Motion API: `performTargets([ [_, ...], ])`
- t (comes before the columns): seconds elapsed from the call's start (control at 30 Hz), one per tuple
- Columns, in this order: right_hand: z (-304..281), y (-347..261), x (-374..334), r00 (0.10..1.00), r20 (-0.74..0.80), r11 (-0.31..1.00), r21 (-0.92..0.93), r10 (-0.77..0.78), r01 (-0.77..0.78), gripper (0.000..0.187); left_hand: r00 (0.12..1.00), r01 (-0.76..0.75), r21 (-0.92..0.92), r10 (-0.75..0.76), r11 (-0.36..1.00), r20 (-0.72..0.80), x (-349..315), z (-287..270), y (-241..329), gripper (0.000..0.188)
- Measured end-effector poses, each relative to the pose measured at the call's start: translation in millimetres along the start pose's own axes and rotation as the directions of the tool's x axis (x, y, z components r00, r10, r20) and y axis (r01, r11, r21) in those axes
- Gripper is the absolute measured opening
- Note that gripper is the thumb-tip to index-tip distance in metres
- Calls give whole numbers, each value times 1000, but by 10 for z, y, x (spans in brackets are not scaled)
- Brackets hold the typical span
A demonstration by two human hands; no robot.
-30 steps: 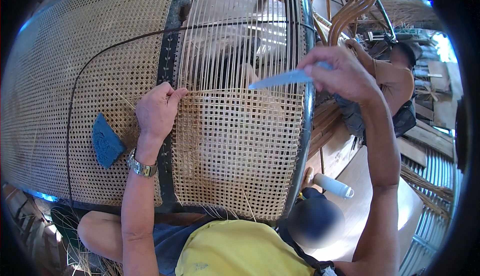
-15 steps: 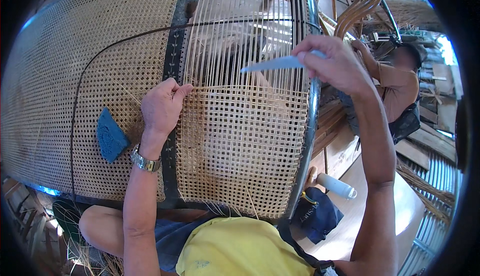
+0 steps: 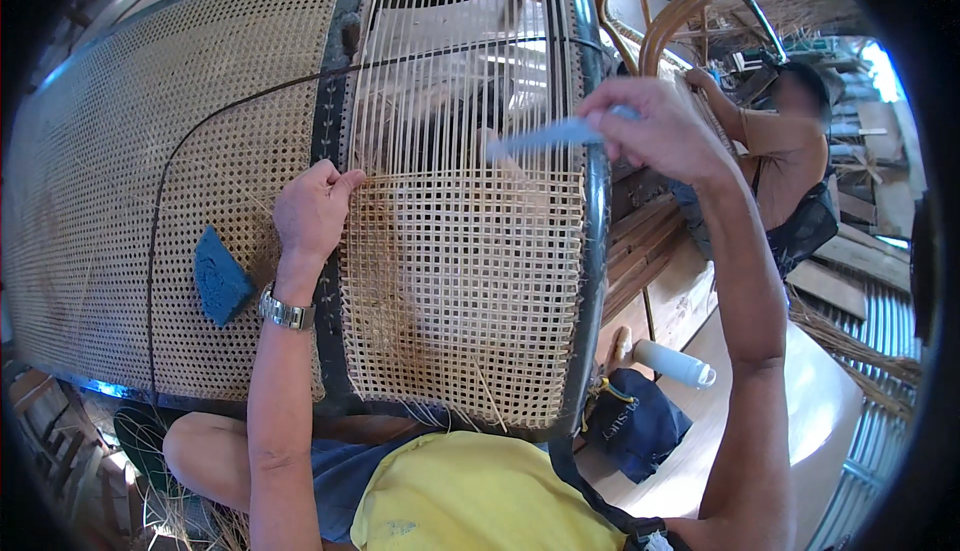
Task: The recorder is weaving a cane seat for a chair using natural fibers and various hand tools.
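A dark-framed panel of woven cane lies before me, its section (image 3: pixel 470 291) under my hands woven in the lower part, with bare lengthwise cane strands (image 3: pixel 430 101) above. My left hand (image 3: pixel 312 213), a metal watch on its wrist, is closed in a pinch at the section's left edge, on the end of a pale cane strand (image 3: pixel 450 173) that runs across the top of the weave. Over the frame's right side, my right hand (image 3: pixel 660 131) grips a flat, pale-blue pointed tool (image 3: pixel 540 138). Motion blurs this tool; its tip points left above the bare strands.
A blue sponge-like piece (image 3: pixel 221 276) rests on the finished cane panel (image 3: pixel 240 141) to the left. A dark thin cord (image 3: pixel 240 91) arcs across both sections. To the right are a white cylindrical bottle (image 3: pixel 675 363), a dark blue bag (image 3: pixel 635 426), curved rattan poles (image 3: pixel 665 26) and a seated person (image 3: pixel 790 161).
The panel sits slightly further left in view. My right hand and the blue tool have shifted a little left, while my left hand keeps its pinch at the weave's edge.
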State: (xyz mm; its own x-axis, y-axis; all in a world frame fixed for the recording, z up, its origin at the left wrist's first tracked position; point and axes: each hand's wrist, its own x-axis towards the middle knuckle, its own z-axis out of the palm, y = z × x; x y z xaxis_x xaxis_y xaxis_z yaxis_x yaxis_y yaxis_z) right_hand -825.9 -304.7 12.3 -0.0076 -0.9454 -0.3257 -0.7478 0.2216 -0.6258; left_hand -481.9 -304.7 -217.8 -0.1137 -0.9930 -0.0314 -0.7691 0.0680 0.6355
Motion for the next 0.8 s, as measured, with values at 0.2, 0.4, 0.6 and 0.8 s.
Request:
performTargets([
  [0.2, -106, -2, -64, 1000, -10, 999, -37, -14, 14, 17, 999, 19, 33, -20, 999, 25, 31, -6, 4, 44],
  [0.4, -263, 13, -133, 995, 98, 997, -69, -20, 27, 18, 997, 41, 63, -45, 997, 63, 50, -38, 8, 46],
  [0.6, -395, -37, -286, 999, 32, 993, -117, -28, 31, 20, 997, 39, 61, -43, 997, 71, 47, -31, -15, 47],
  [0.8, -540, 196, -366, 997, 79, 996, -85, 10, -3, 19, 993, 61, 73, -68, 995, 95, 77, -73, 40, 48],
])
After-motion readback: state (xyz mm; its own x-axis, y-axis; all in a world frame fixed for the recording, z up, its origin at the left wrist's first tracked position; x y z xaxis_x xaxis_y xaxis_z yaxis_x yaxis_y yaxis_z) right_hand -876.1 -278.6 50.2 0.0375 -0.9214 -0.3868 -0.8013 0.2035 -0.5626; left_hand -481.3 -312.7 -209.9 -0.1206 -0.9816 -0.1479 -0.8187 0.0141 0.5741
